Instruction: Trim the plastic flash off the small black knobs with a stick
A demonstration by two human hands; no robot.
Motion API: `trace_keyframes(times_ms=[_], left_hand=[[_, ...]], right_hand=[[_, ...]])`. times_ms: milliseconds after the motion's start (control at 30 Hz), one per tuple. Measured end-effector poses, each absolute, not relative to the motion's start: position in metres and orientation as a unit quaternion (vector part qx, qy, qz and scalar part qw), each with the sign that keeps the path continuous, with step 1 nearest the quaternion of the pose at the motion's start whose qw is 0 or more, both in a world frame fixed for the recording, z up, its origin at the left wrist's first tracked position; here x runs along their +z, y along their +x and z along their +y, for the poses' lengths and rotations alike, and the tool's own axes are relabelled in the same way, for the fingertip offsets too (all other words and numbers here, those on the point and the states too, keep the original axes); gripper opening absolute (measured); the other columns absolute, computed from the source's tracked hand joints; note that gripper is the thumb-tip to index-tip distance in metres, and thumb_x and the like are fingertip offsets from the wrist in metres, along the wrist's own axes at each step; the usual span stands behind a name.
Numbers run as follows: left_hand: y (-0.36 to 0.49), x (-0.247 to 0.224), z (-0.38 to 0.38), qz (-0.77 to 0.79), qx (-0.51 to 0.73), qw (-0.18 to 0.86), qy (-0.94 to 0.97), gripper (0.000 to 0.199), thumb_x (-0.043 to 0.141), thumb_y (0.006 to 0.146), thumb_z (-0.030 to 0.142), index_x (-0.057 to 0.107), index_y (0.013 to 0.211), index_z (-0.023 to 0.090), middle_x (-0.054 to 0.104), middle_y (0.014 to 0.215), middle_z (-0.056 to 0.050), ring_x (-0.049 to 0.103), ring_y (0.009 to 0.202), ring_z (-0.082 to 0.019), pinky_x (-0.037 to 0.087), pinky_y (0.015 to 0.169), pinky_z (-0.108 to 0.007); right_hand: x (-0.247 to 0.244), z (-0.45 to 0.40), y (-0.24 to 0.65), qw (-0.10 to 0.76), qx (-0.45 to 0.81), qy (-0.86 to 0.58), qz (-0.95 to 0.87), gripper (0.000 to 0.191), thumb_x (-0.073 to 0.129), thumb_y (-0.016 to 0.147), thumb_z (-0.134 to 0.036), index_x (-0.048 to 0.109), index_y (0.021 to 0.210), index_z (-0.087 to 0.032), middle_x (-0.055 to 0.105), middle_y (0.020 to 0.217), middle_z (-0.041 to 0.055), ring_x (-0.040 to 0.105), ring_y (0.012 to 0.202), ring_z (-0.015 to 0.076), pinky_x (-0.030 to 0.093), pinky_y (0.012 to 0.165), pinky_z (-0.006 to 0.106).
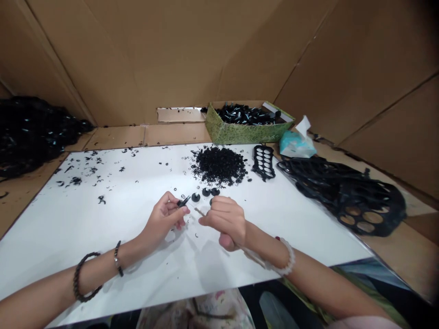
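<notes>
My left hand (168, 214) pinches a small black part with a stem (184, 201) between thumb and fingers, above the white tabletop. Closed round a thin stick-like tool (200, 212), my right hand (224, 221) points its fine tip left, close to the black part. Whether tip and part touch, I cannot tell. Just beyond the hands, several round black parts (195, 197) with upright pins stand on the table; one is partly hidden behind my right hand. Farther back lies a heap of tiny black rings (221, 165).
A green patterned box (245, 133) full of black parts stands at the back. Right of it are a tissue pack (297, 145), a black sheet with holes (263, 162) and more black sheets (329, 183). Black scraps (76, 181) litter the left; a dark pile (30, 132) rises beyond.
</notes>
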State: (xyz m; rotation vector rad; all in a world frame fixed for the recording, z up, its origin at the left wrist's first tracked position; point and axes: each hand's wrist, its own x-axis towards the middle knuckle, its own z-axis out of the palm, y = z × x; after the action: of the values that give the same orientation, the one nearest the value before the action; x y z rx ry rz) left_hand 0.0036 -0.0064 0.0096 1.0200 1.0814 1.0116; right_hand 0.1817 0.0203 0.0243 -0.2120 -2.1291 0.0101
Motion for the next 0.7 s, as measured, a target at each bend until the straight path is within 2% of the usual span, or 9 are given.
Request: trace_keyframes(times_ms=[200, 333, 700], left_hand=[[0.0028, 0.0077, -0.0066, 0.474, 0.433, 0.619, 0.453, 0.027, 0.062, 0.075, 0.03, 0.036, 0.077, 0.022, 0.06, 0.061, 0.005, 0.051, 0.048, -0.008, 0.04, 0.046, -0.019], [0.0031, 0.0086, -0.0062, 0.476, 0.434, 0.619, 0.449, 0.027, 0.062, 0.075, 0.029, 0.036, 0.078, 0.021, 0.062, 0.067, 0.004, 0.052, 0.049, -0.008, 0.039, 0.045, -0.019], [0.0043, 0.0088, -0.0064, 0.47, 0.433, 0.621, 0.453, 0.025, 0.061, 0.075, 0.029, 0.037, 0.077, 0.021, 0.061, 0.065, 0.005, 0.052, 0.049, -0.007, 0.039, 0.046, -0.018]], right_hand=[[0.024, 0.0205, 0.1832, 0.484, -0.008, -0.088, -0.871, 0.06, 0.014, 0.094, -0.04, 0.057, 0.063, -0.013, 0.044, 0.044, 0.0026, 0.033, 0.045, 0.0136, 0.027, 0.047, 0.03], [0.0252, 0.0192, 0.1831, 0.473, -0.002, -0.093, -0.876, 0.061, 0.013, 0.094, -0.04, 0.057, 0.061, -0.013, 0.042, 0.044, 0.0026, 0.032, 0.045, 0.0136, 0.026, 0.047, 0.029], [0.0269, 0.0192, 0.1835, 0.455, -0.035, -0.105, -0.884, 0.06, 0.013, 0.095, -0.037, 0.056, 0.059, -0.015, 0.042, 0.043, 0.0018, 0.031, 0.045, 0.0136, 0.026, 0.047, 0.029]])
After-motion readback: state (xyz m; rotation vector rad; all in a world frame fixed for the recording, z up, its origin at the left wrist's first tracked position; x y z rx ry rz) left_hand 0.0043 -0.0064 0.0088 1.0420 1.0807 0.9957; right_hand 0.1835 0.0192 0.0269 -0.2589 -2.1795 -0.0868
